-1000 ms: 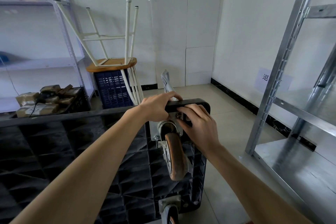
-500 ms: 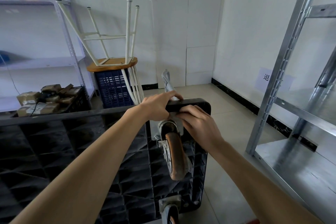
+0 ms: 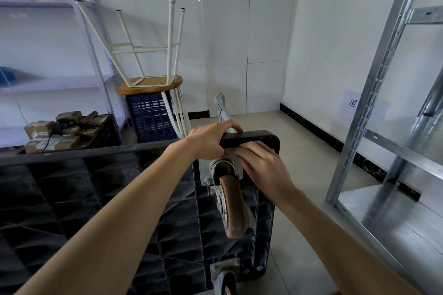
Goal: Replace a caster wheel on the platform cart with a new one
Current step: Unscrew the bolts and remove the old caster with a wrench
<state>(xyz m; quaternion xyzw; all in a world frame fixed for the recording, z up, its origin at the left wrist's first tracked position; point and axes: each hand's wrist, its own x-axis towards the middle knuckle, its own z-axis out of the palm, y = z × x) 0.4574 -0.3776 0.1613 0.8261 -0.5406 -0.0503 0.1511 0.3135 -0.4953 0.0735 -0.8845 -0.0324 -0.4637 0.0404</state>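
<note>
Head view shows the left hand (image 3: 208,142) gripping the black ribbed plastic platform cart's (image 3: 251,139) upturned edge. Right hand (image 3: 262,168) fingers curl over the brown-wheeled metal caster's (image 3: 233,208) mounting plate.

Plainly a storeroom or stockroom. Bare white walls and tiled floor (image 3: 299,151) around an upturned platform cart (image 3: 96,199). Right of the cart, galvanized steel shelving (image 3: 374,93); behind it to the left, white shelving (image 3: 93,55), a crate of taped parcels (image 3: 60,132), an inverted stool (image 3: 148,84) on a blue crate (image 3: 151,120).
</note>
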